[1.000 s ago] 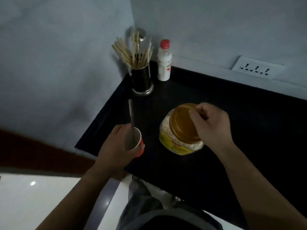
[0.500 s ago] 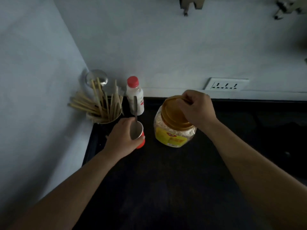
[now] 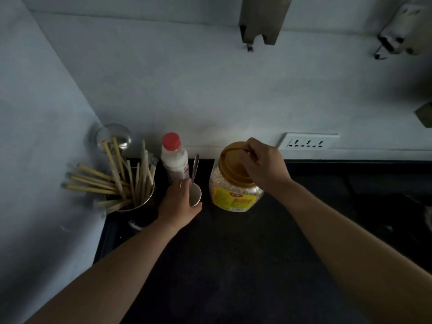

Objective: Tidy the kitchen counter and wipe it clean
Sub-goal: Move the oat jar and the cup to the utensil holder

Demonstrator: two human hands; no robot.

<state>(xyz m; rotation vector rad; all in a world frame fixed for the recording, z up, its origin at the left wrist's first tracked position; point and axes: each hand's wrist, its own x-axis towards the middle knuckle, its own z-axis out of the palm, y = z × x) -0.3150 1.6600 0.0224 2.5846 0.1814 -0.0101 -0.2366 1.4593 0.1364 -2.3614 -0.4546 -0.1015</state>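
**Inspector:** Report the far left corner of the counter (image 3: 233, 265).

**Assistant:** A metal holder (image 3: 142, 202) stands there, filled with wooden chopsticks (image 3: 112, 181) that fan out to the left. A steel ladle (image 3: 114, 136) rises from it against the wall. The lighting is dim.

**Inspector:** Next item to the right?

**Assistant:** A white bottle (image 3: 174, 164) with a red cap, upright at the back edge, just beside the holder.

**Inspector:** The left hand?

**Assistant:** The left hand (image 3: 177, 204) is wrapped around a small cup (image 3: 195, 195), fingers closed on its side. The cup sits directly in front of the bottle. A spoon (image 3: 195, 168) stands in the cup, handle leaning toward the wall. Whether the cup rests on the counter or is lifted slightly, I cannot tell.

**Inspector:** And the right hand?

**Assistant:** The right hand (image 3: 264, 167) is on top of a clear jar (image 3: 233, 195) with a yellow label, fingers clamped on the far rim of its amber lid (image 3: 233, 164). The jar is tilted toward the wall, near the cup but not touching it.

**Inspector:** Further right?

**Assistant:** A white socket panel (image 3: 308, 141) on the wall, just above the counter's back edge. The dark counter surface in front is bare.
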